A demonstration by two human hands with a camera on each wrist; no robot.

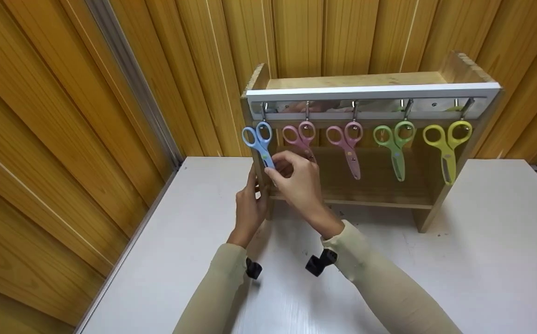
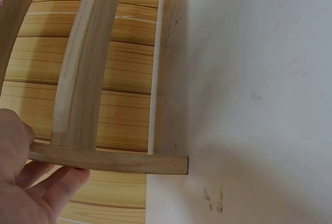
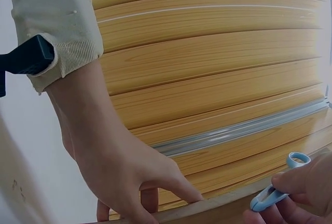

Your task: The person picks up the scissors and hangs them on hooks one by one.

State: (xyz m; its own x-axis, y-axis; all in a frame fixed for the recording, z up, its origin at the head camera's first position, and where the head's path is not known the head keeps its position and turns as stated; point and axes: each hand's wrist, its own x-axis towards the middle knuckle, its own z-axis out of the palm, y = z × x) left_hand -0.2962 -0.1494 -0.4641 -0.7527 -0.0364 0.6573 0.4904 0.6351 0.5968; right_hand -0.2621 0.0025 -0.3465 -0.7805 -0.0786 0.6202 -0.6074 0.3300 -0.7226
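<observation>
Blue scissors (image 1: 261, 143) hang by one handle loop from the leftmost hook of a wooden rack (image 1: 374, 203). My right hand (image 1: 298, 178) pinches their blade end between thumb and fingers; in the right wrist view the blue scissors (image 3: 271, 197) angle out of that grip. Lower down, my left hand (image 1: 249, 208) grips the rack's left side panel (image 2: 119, 162), fingers on its outer side. Beside the right hand hang pink scissors (image 1: 300, 134), their blades partly hidden by it. Another pink pair (image 1: 346, 144), a green pair (image 1: 396, 146) and a yellow pair (image 1: 448, 144) follow to the right.
Metal hooks (image 1: 354, 109) line a shiny strip below the rack's white front edge (image 1: 374, 92). The rack stands on a white table (image 1: 194, 222). Wood-patterned walls (image 1: 324, 37) rise behind and at the left, with a metal trim (image 1: 133, 79) in the corner.
</observation>
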